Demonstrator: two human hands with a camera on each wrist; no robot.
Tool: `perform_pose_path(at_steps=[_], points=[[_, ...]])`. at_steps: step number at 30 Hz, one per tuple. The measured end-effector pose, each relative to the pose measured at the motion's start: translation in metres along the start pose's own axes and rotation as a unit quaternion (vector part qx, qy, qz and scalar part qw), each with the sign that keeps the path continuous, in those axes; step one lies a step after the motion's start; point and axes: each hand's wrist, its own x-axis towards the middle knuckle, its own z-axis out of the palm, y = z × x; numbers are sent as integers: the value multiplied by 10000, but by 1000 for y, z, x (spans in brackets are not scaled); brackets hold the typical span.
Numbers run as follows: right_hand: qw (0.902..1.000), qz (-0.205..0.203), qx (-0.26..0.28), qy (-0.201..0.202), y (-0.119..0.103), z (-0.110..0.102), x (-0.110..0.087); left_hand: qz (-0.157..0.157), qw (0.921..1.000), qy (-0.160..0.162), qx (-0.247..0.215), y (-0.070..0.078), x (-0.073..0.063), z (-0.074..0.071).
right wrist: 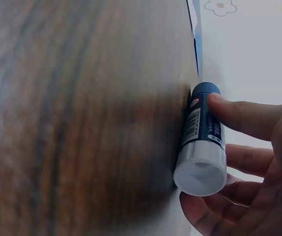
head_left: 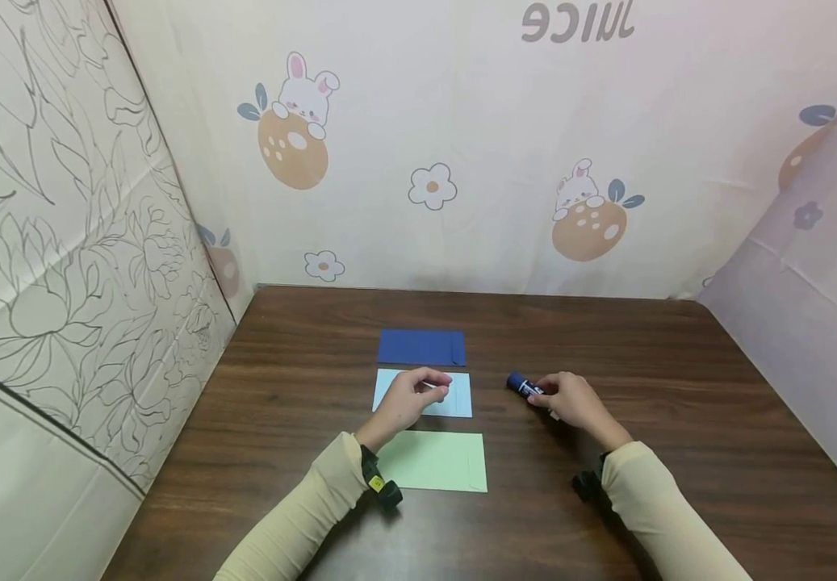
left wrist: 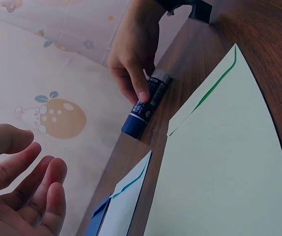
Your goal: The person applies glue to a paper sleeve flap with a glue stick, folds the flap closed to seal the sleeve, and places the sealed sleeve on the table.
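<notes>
A dark blue glue stick point(head_left: 525, 386) with a white end lies slanted at the tabletop, its blue end pointing away to the left. My right hand point(head_left: 572, 400) grips it, the thumb along its label in the right wrist view and fingers on the other side. Over the light blue envelope point(head_left: 459, 395) hovers my left hand point(head_left: 405, 401), fingers loosely bent; the left wrist view shows nothing held. Beyond that envelope lies a dark blue envelope point(head_left: 418, 346), and nearer me a pale green envelope point(head_left: 440, 461). Their flaps are at the right ends.
The brown wooden table point(head_left: 302, 387) meets a patterned curtain point(head_left: 462, 242) at its back edge. Flower-line panels point(head_left: 62, 266) stand on the left, and another curtain point(head_left: 818, 282) on the right. Each wrist wears a black strap with a camera.
</notes>
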Motion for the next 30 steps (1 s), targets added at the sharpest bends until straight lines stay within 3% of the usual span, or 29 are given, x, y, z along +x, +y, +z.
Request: perform_pose_path(at_steps=[11, 23, 30], points=[[9999, -21, 132, 90, 1, -1, 0, 21, 10000, -10, -2, 2, 0, -3], [9991, -150, 291, 276, -16, -7, -5, 16, 10000, 15, -15, 3, 1, -7], [9986, -202, 351, 335, -20, -6, -13, -6, 9996, 214, 161, 4, -2, -7]])
